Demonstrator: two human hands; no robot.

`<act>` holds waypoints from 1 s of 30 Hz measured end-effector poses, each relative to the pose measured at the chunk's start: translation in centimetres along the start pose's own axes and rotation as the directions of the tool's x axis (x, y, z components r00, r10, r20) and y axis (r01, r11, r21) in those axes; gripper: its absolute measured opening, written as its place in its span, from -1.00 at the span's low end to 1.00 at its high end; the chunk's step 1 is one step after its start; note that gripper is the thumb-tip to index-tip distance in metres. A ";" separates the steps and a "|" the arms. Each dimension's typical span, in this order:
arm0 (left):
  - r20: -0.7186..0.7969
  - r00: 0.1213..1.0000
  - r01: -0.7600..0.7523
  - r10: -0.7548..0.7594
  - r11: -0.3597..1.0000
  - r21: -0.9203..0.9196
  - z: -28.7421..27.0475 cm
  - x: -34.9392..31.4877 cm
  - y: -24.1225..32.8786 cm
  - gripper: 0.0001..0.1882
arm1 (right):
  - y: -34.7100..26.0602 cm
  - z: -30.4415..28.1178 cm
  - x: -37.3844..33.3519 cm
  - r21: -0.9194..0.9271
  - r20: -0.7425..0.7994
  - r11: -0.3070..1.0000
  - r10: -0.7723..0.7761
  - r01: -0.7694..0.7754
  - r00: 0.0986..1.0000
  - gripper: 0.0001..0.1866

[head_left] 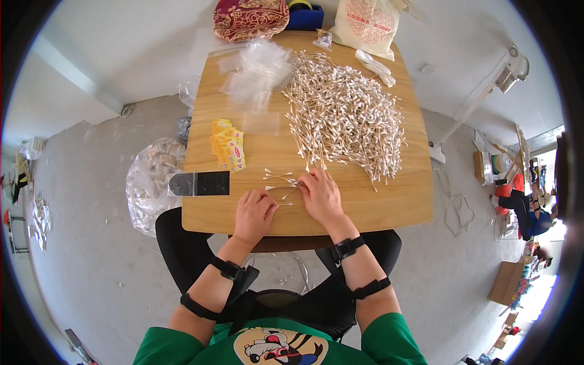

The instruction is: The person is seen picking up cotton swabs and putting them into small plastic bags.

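Note:
Near the front edge of the wooden table (389, 210), my left hand (253, 214) is closed, with a cotton swab (285, 204) sticking out from its fingertips toward the right. My right hand (321, 193) is curled with its fingertips pinched at the ends of a few cotton swabs (278, 176). These swabs fan out leftward over the wood between the two hands. Beyond my right hand spreads a large heap of white-tipped cotton swabs (347, 115). Exactly how many swabs each hand grips is hidden by the fingers.
Clear plastic bags (258, 70) lie at the far left, yellow packets (228, 146) nearer. A black strip (199, 183) overhangs the left edge. A blue tape dispenser (306, 17), a cloth bag (368, 25) and white gloves (375, 67) are at the back. A large plastic sack (152, 182) stands left.

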State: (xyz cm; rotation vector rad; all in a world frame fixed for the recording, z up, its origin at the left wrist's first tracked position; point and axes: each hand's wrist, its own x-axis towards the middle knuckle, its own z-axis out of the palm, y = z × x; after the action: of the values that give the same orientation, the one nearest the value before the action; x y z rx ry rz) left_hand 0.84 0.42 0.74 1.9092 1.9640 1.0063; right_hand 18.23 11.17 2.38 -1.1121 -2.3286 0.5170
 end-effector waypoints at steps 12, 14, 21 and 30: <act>-0.069 0.995 -0.081 0.076 0.994 -0.075 0.3 5.8 -2.4 -0.85 | 0.7 -1.4 -2.7 0.117 0.023 0.987 0.107 -0.109 0.994 -0.93; 0.033 0.993 -0.107 0.109 0.992 -0.064 0.1 5.7 -2.6 -0.92 | 0.9 -1.4 -2.3 0.167 0.007 0.968 0.190 -0.189 0.982 -0.93; 0.145 0.988 -0.050 0.060 0.996 -0.077 0.1 4.6 -1.2 -0.95 | 0.7 0.4 0.8 0.020 -0.021 0.998 0.055 -0.054 0.998 -0.94; 0.045 0.999 0.017 -0.009 0.983 -0.184 -0.6 3.7 -1.2 -0.95 | -1.6 -0.1 -0.4 0.074 0.109 0.997 -0.016 0.008 0.994 -0.90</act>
State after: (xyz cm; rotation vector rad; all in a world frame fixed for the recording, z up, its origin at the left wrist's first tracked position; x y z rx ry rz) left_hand -0.99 3.78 1.55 1.8012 1.7887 1.0913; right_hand 17.56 9.99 3.22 -1.0587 -2.3880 0.6693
